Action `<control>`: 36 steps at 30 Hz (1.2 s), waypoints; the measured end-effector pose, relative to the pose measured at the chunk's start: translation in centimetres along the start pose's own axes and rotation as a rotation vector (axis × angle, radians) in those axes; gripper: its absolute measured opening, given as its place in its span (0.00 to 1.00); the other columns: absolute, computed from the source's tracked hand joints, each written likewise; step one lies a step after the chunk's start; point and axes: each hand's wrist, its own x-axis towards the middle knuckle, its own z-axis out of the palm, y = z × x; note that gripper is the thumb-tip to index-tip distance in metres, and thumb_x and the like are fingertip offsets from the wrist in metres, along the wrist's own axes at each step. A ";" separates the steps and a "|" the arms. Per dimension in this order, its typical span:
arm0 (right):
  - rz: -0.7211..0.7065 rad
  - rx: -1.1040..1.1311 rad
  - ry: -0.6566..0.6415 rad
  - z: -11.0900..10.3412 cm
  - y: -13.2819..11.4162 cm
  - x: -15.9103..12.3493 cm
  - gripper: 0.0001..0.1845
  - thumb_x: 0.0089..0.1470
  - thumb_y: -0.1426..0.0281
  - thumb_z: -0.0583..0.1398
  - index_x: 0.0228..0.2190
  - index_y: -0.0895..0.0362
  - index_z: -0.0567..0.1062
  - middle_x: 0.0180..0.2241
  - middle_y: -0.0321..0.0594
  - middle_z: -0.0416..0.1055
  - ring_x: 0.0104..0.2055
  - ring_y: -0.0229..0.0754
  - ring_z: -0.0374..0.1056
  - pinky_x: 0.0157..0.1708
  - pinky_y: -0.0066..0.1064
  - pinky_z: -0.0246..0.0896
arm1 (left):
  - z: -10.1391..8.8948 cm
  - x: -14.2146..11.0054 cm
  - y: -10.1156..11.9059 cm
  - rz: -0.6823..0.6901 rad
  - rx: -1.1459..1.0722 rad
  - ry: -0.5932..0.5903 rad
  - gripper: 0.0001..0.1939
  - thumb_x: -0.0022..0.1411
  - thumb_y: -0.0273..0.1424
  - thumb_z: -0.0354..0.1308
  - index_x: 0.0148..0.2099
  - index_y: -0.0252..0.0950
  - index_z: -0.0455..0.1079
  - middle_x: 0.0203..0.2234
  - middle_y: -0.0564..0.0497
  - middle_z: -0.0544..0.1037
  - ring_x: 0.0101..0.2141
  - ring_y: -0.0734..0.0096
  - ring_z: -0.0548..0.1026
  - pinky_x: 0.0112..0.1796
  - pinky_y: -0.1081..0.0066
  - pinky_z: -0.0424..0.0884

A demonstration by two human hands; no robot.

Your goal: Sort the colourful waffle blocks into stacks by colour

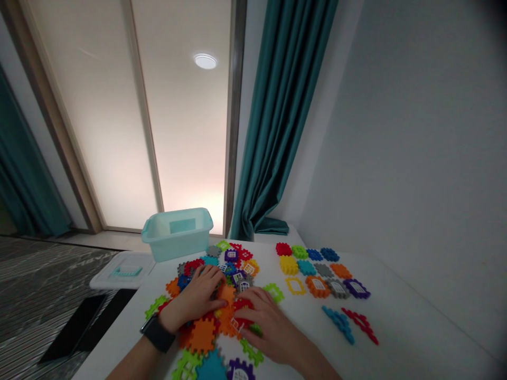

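A heap of colourful notched plastic building tiles lies on the white table. My left hand (201, 293), with a dark watch at its wrist, rests over the heap, fingers reaching forward and thumb apart beside orange tiles (226, 293). From the right, my right hand (269, 327) reaches in with its fingers spread, touching or just above a red tile (242, 304). Whether either fingertip grips a tile is partly hidden. Nearer to me lie an orange square tile (202, 336), a blue tile (213, 366) and a purple window tile (241, 370).
Stacks of tiles sorted by colour, such as a yellow stack (289, 265), stand in rows at the right. Linked blue pieces (339, 324) and red pieces (360, 325) lie nearer. A mint tub (180, 248) is at the back left, its clear lid (122, 270) beside it.
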 end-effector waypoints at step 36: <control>0.210 0.329 0.588 2.1 0.9 1.9 0.11 0.59 0.70 0.57 0.43 0.53 0.75 0.42 0.43 0.76 0.47 0.49 0.71 0.50 0.40 0.65 | -0.2 0.5 2.6 -0.062 -0.545 0.357 0.05 0.65 0.32 0.55 0.39 0.38 0.71 0.35 0.49 0.78 0.39 0.62 0.75 0.44 0.64 0.70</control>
